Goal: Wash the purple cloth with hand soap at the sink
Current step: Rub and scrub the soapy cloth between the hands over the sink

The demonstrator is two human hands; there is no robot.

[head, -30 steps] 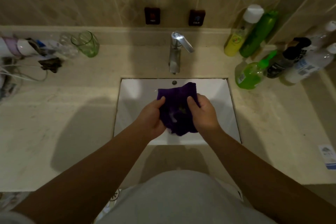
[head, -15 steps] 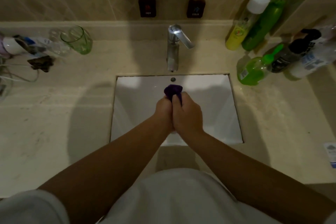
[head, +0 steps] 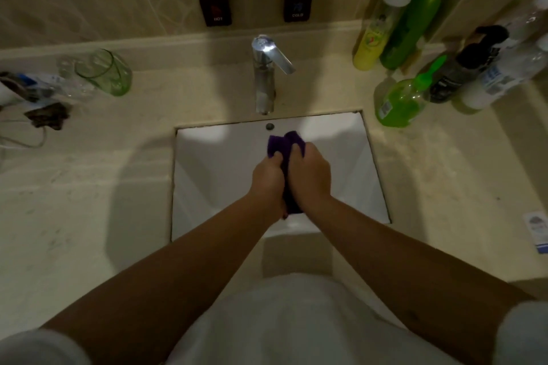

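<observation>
Both hands are pressed together over the white sink (head: pixel 207 175), the left hand (head: pixel 267 179) and right hand (head: pixel 311 176) clamped on the bunched purple cloth (head: pixel 283 142), which pokes out past the fingers; the tap (head: pixel 265 77) stands just beyond; a green soap bottle (head: pixel 400 101) sits on the surface (head: pixel 74 201) at far right.

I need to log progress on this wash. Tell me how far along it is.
Done: the purple cloth is bunched up over the sink. In hand: the left hand and right hand squeeze it between them. No lather or running water shows at the tap, so soaping cannot be confirmed. Left: probably rinsing and wringing; the green soap bottle stands on the counter.
</observation>
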